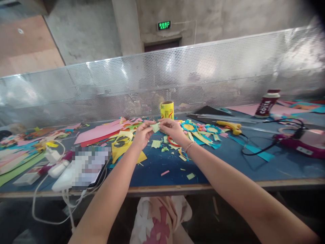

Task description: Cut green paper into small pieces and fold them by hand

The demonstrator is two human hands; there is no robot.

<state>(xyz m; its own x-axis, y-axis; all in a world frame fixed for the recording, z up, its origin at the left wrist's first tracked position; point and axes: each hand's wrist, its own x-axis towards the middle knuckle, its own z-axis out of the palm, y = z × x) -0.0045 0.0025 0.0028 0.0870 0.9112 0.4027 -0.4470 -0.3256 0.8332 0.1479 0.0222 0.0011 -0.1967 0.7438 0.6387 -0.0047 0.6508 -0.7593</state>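
Observation:
A small pale green paper piece (pixel 155 127) is held up between my two hands, above the blue table (pixel 162 178). My left hand (pixel 143 134) pinches its left side with thumb and fingertips. On its right side, my right hand (pixel 172 130) grips it the same way. Just behind the hands stands a yellow printed roll (pixel 167 110). Below them lie light green paper scraps (pixel 156 144) and yellow paper (pixel 122 148). Blue and yellow paper rings (pixel 189 126) lie to the right of my right hand.
Pink sheets (pixel 98 133) lie at the left, with a phone, white cables and a power strip (pixel 68 156) nearer. At the right are a yellow glue gun (pixel 230 126), its black cord, clear sticks and a dark red bottle (pixel 268 104). A perforated metal screen (pixel 101 88) stands behind.

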